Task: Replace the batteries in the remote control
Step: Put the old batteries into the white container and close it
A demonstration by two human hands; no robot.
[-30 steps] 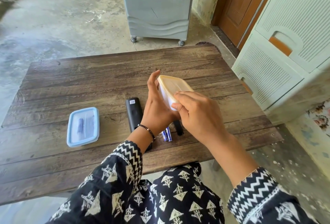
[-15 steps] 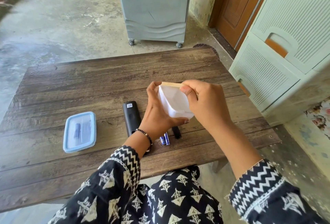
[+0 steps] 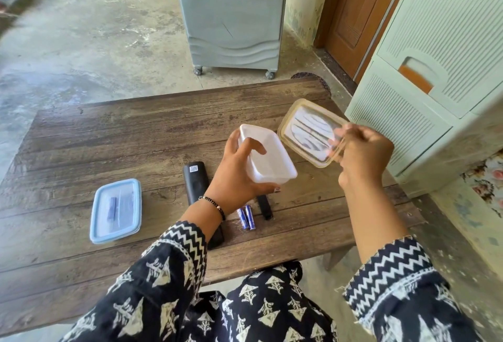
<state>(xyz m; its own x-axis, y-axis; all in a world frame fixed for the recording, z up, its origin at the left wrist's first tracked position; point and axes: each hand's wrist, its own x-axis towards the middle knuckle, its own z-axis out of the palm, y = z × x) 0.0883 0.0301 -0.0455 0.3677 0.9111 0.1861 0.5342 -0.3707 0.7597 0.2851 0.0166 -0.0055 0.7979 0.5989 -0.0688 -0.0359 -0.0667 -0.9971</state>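
My left hand (image 3: 234,175) holds an open, empty white plastic box (image 3: 268,160) above the wooden table (image 3: 109,137). My right hand (image 3: 362,156) grips the box's clear, tan-rimmed lid (image 3: 307,130) by its near corner, lifted off to the right. The black remote (image 3: 196,182) lies back side up under my left wrist, partly hidden. Two blue batteries (image 3: 247,217) lie side by side just right of it. The black battery cover (image 3: 264,207) rests beside them.
A closed blue-lidded box (image 3: 117,211) with something blue inside sits at the table's left. A grey air cooler (image 3: 231,15) stands beyond the far edge. Pale drawers (image 3: 424,74) stand close to the table's right side, with a wooden door (image 3: 359,9) behind.
The lid has come off the white box: my right hand pulled it away to the right, and my left hand turned the box mouth-up.
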